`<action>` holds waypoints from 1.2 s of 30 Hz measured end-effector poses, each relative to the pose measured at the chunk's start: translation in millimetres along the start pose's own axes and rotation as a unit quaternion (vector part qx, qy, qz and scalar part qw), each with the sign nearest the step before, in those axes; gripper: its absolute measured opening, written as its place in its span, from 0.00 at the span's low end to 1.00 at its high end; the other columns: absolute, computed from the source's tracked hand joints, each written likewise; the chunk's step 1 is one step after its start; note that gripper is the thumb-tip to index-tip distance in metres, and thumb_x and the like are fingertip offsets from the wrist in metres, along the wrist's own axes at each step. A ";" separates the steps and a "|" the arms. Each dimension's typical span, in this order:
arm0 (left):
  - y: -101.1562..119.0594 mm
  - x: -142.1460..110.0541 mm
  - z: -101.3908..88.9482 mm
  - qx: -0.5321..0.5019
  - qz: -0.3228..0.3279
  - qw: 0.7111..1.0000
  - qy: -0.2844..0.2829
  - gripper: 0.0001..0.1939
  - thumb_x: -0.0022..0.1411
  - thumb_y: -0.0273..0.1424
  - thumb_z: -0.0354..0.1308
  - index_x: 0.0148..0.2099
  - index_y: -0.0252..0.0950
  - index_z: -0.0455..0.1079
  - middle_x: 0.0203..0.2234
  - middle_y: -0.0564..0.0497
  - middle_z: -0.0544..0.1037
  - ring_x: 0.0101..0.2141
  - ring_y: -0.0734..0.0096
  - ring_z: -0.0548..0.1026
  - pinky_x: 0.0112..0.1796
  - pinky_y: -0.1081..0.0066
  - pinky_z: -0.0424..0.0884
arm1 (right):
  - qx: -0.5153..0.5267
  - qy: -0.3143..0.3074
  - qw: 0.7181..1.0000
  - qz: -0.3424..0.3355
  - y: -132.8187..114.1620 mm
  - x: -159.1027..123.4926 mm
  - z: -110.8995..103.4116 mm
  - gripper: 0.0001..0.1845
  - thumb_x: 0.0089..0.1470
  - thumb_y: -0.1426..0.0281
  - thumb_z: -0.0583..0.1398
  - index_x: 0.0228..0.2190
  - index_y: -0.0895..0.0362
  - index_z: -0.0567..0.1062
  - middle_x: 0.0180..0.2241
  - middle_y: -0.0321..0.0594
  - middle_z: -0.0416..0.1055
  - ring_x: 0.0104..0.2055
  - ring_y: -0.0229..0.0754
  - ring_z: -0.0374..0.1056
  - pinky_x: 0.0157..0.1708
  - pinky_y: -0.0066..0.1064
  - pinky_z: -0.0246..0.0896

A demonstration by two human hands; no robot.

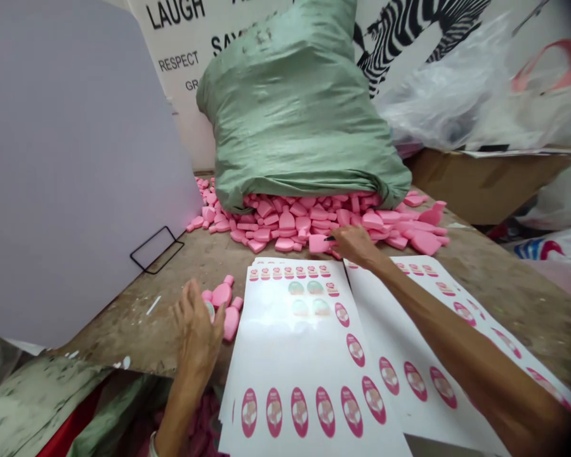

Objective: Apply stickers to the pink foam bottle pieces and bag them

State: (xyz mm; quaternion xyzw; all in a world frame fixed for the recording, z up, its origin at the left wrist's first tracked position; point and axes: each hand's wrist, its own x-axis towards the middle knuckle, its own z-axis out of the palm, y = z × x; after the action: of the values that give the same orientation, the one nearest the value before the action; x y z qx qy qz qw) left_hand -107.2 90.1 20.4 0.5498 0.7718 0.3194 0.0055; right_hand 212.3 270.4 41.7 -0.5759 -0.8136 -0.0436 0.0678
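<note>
My left hand [196,330] is over the left side of the table, fingers apart and thumb out. Beside and partly under it lie several small pink bottle-shaped pieces [223,294]; one, mostly hidden by the hand, shows a pale green round sticker [210,310]. My right hand [354,245] reaches across to the front of a heap of the same pink pieces [286,219]. Its fingers are closed on a small dark pointed tool [330,238], whose tip is against a pink piece [319,244]. Whether the fingers also grip that piece, I cannot tell.
White sticker sheets [285,355] with pink oval and pale green labels lie in front of me, with another sheet [409,330] under my right forearm. A green sack [299,120] rests behind the heap. A black wire frame [157,250] stands left; a cardboard box [485,184] is right.
</note>
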 end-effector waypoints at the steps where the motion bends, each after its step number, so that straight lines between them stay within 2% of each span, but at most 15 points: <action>1: 12.3 0.5 -0.3 -0.041 0.030 0.999 -0.016 0.33 0.59 0.40 0.52 0.61 0.25 0.56 0.59 0.30 0.60 0.60 0.44 0.57 0.58 0.48 0.53 | 0.006 0.009 0.999 -0.032 -5.4 -9.9 -8.7 0.13 0.53 0.72 0.57 0.40 0.61 0.76 0.42 0.53 0.73 0.46 0.54 0.66 0.43 0.41 0.54; 3: 40.0 1.2 0.1 -0.186 0.070 0.969 -0.147 0.29 0.58 0.40 0.55 0.59 0.34 0.61 0.57 0.38 0.65 0.57 0.52 0.63 0.56 0.54 0.59 | 0.045 0.032 0.988 -0.148 -21.7 -36.8 -28.2 0.14 0.55 0.70 0.57 0.43 0.56 0.75 0.42 0.47 0.73 0.46 0.48 0.64 0.44 0.38 0.54; 4: 53.4 0.9 1.1 -0.263 0.073 0.928 -0.254 0.28 0.58 0.40 0.57 0.58 0.37 0.62 0.54 0.40 0.68 0.54 0.55 0.66 0.53 0.57 0.63 | 0.078 0.037 0.970 -0.226 -31.3 -51.9 -37.9 0.12 0.55 0.70 0.58 0.42 0.55 0.75 0.39 0.45 0.73 0.44 0.46 0.65 0.42 0.36 0.55; 6: 75.3 -2.8 5.2 -0.385 0.057 0.798 -0.460 0.24 0.56 0.40 0.59 0.54 0.37 0.67 0.47 0.42 0.74 0.47 0.58 0.73 0.48 0.60 0.68 | 0.141 0.020 0.936 -0.322 -48.8 -80.5 -53.5 0.11 0.56 0.70 0.57 0.41 0.53 0.75 0.35 0.42 0.72 0.39 0.42 0.65 0.40 0.34 0.55; 7: 83.0 -6.6 8.0 -0.426 0.038 0.731 -0.532 0.22 0.56 0.40 0.60 0.51 0.35 0.69 0.43 0.42 0.76 0.43 0.59 0.75 0.45 0.61 0.70 | 0.172 0.007 0.925 -0.339 -54.6 -92.3 -57.7 0.10 0.57 0.70 0.57 0.41 0.53 0.75 0.34 0.41 0.72 0.38 0.41 0.65 0.39 0.33 0.56; 8: 88.4 -11.4 11.4 -0.455 0.014 0.682 -0.572 0.20 0.56 0.39 0.60 0.48 0.33 0.69 0.39 0.42 0.77 0.38 0.61 0.76 0.42 0.62 0.71 | 0.205 -0.009 0.919 -0.336 -57.4 -101.7 -58.7 0.11 0.56 0.70 0.58 0.43 0.53 0.74 0.35 0.40 0.72 0.39 0.41 0.65 0.40 0.33 0.57; 9: 91.8 -17.0 15.2 -0.477 -0.014 0.660 -0.581 0.19 0.57 0.39 0.60 0.46 0.31 0.69 0.36 0.43 0.77 0.34 0.64 0.77 0.40 0.63 0.72 | 0.241 -0.024 0.918 -0.314 -57.1 -108.5 -56.0 0.14 0.56 0.68 0.58 0.45 0.52 0.72 0.38 0.41 0.72 0.41 0.41 0.66 0.40 0.33 0.58; 10: 93.7 -22.8 19.4 -0.494 -0.044 0.659 -0.565 0.18 0.58 0.40 0.59 0.44 0.31 0.68 0.33 0.43 0.77 0.31 0.66 0.77 0.37 0.65 0.72 | 0.277 -0.033 0.921 -0.274 -54.1 -112.7 -49.7 0.17 0.56 0.66 0.59 0.48 0.52 0.70 0.42 0.41 0.72 0.42 0.41 0.66 0.40 0.32 0.59; 12: 95.2 -33.3 28.9 -0.511 -0.096 0.695 -0.497 0.17 0.59 0.40 0.58 0.43 0.31 0.66 0.31 0.45 0.76 0.26 0.70 0.75 0.33 0.67 0.73 | 0.326 -0.022 0.932 -0.154 -43.6 -115.8 -28.2 0.18 0.57 0.61 0.56 0.48 0.53 0.67 0.44 0.42 0.72 0.42 0.42 0.68 0.38 0.32 0.61; 14: 97.1 -40.5 39.9 -0.506 -0.127 0.736 -0.430 0.18 0.59 0.42 0.57 0.41 0.32 0.64 0.31 0.46 0.75 0.25 0.72 0.75 0.30 0.69 0.72 | 0.318 0.019 0.947 -0.042 -34.2 -115.6 -0.3 0.14 0.60 0.61 0.52 0.42 0.55 0.68 0.37 0.41 0.73 0.35 0.41 0.68 0.35 0.33 0.60; 16: 100.4 -43.7 51.8 -0.496 -0.137 0.762 -0.394 0.18 0.58 0.42 0.58 0.40 0.32 0.64 0.30 0.48 0.73 0.25 0.71 0.75 0.28 0.70 0.72 | 0.259 0.059 0.964 0.000 -31.2 -116.2 25.6 0.10 0.60 0.63 0.51 0.35 0.55 0.69 0.30 0.40 0.73 0.31 0.42 0.67 0.35 0.35 0.57; 19: 104.8 -43.8 68.8 -0.497 -0.124 0.773 -0.374 0.19 0.58 0.43 0.58 0.42 0.33 0.64 0.29 0.51 0.72 0.27 0.67 0.78 0.29 0.70 0.73 | 0.180 0.091 0.979 -0.027 -35.9 -120.3 48.9 0.07 0.59 0.66 0.53 0.33 0.56 0.69 0.31 0.42 0.74 0.34 0.44 0.66 0.37 0.36 0.53; 23: 104.4 -43.4 80.8 -0.501 -0.116 0.768 -0.382 0.20 0.59 0.44 0.56 0.45 0.33 0.63 0.26 0.51 0.73 0.29 0.63 0.80 0.30 0.70 0.73 | 0.173 0.097 0.979 -0.039 -39.8 -125.1 52.6 0.07 0.58 0.67 0.54 0.31 0.56 0.70 0.30 0.40 0.73 0.34 0.43 0.65 0.36 0.34 0.52; 29: 102.4 -45.3 79.9 -0.495 -0.101 0.777 -0.375 0.21 0.60 0.45 0.55 0.46 0.33 0.64 0.28 0.50 0.73 0.29 0.62 0.80 0.28 0.73 0.71 | 0.209 0.067 0.975 -0.032 -38.6 -124.5 46.2 0.07 0.56 0.67 0.55 0.29 0.55 0.69 0.27 0.38 0.72 0.31 0.42 0.64 0.36 0.34 0.53; 36: 102.2 -44.9 76.1 -0.499 -0.078 0.774 -0.381 0.22 0.59 0.47 0.55 0.45 0.33 0.64 0.30 0.50 0.71 0.28 0.65 0.79 0.28 0.73 0.71 | 0.180 0.097 0.979 -0.018 -47.6 -122.1 52.0 0.08 0.55 0.64 0.56 0.31 0.56 0.70 0.28 0.40 0.72 0.31 0.42 0.64 0.35 0.34 0.56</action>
State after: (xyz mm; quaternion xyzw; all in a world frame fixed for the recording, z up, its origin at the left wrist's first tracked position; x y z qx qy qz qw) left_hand 24.3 108.5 -4.6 0.4845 0.4789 0.4225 0.5978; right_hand 204.3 148.6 -28.9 -0.5325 -0.8079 0.0470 0.2478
